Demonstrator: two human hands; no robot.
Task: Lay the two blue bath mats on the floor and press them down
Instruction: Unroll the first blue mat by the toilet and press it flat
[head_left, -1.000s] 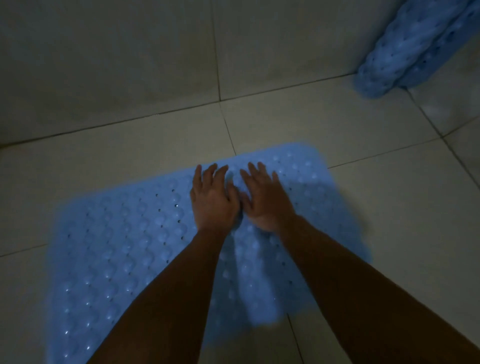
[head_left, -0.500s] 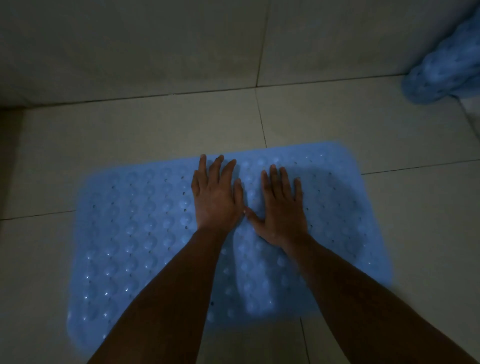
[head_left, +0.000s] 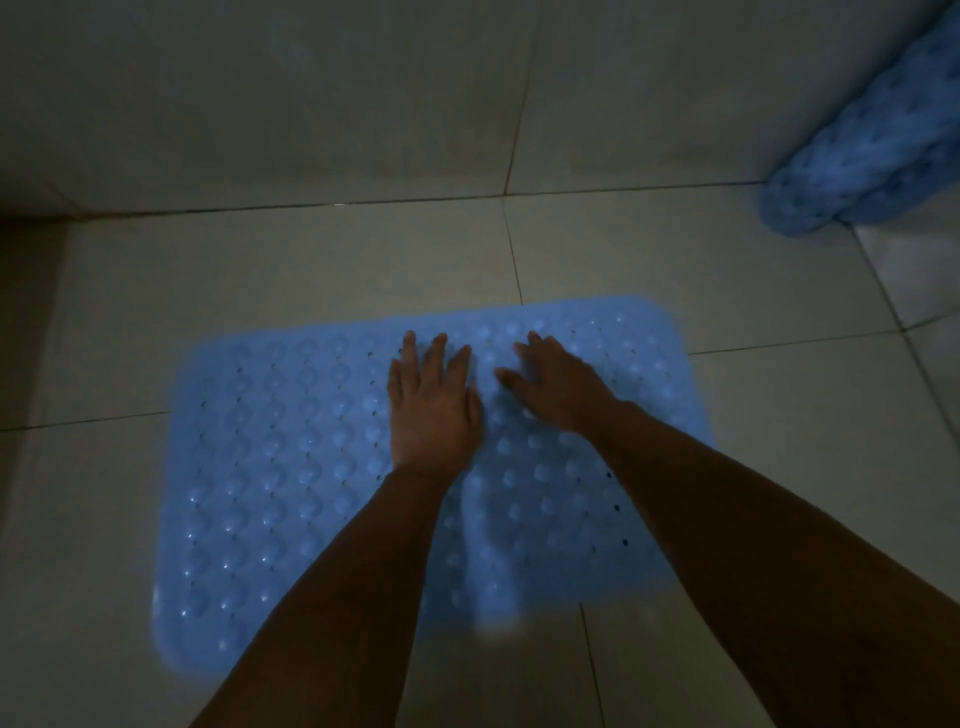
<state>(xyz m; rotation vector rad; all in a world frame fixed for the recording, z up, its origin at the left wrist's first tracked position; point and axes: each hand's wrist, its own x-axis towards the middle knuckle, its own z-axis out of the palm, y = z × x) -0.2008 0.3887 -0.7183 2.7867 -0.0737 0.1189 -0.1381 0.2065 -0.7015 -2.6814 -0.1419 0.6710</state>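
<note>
flat mat (head_left: 291, 467): laid out on the floor (head_left: 753, 467), long side running roughly parallel to the wall (head_left: 260, 104), so it can be pushed down where it's meant to stay.

left hand (head_left: 431, 410): palm down on the mat near its far edge, fingers straight and a bit spread, nothing gripped. Looks like weight is being put through it to seat the mat.

right hand (head_left: 563, 387): just beside the left, also flat on the mat, fingers stretched out and angled left, nothing held.

rolled mat (head_left: 852, 171): parked up in the far right corner, well apart from the flat one, leaning where floor meets wall. Not laid yet, so the job's judged about half done.

mat surface: soft rubbery sheet, rounded corners, rows of raised bubbles with small holes between. Probably suction cups, though it's too dim and blurry to be sure.

floor: big pale smooth tiles with thin dark grout lines, the sort of surface a mat like this would be expected to stick to.
</note>
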